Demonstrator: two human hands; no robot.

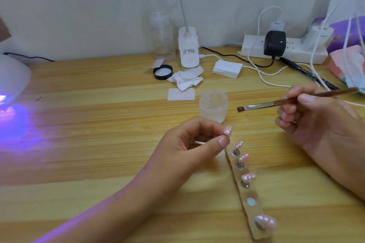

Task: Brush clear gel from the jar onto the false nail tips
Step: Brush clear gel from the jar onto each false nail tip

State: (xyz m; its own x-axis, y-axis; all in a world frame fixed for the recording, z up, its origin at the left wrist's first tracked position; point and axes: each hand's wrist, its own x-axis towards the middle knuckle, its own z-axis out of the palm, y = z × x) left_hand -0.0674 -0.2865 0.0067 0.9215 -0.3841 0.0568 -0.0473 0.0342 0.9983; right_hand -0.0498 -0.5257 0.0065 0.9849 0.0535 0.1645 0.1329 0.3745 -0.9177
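Observation:
An open frosted jar of clear gel (213, 105) stands mid-table. My left hand (189, 144) pinches one pink false nail tip (227, 130) between thumb and forefinger, just in front of the jar. My right hand (316, 122) grips a brown-handled flat brush (276, 103), its bristles pointing left, in the air just right of the jar. A wooden holder strip (246, 193) lies in front of me with several pink nail tips on metal stands and one bare magnet spot (251, 202).
A lit UV nail lamp (11, 81) glows purple at the left edge. The jar's black lid (163, 72), crumpled wipes (185, 80), a white pad (181, 94), a desk-lamp base (188, 49), a power strip (284, 49) with cables and a black pen (308, 73) crowd the back.

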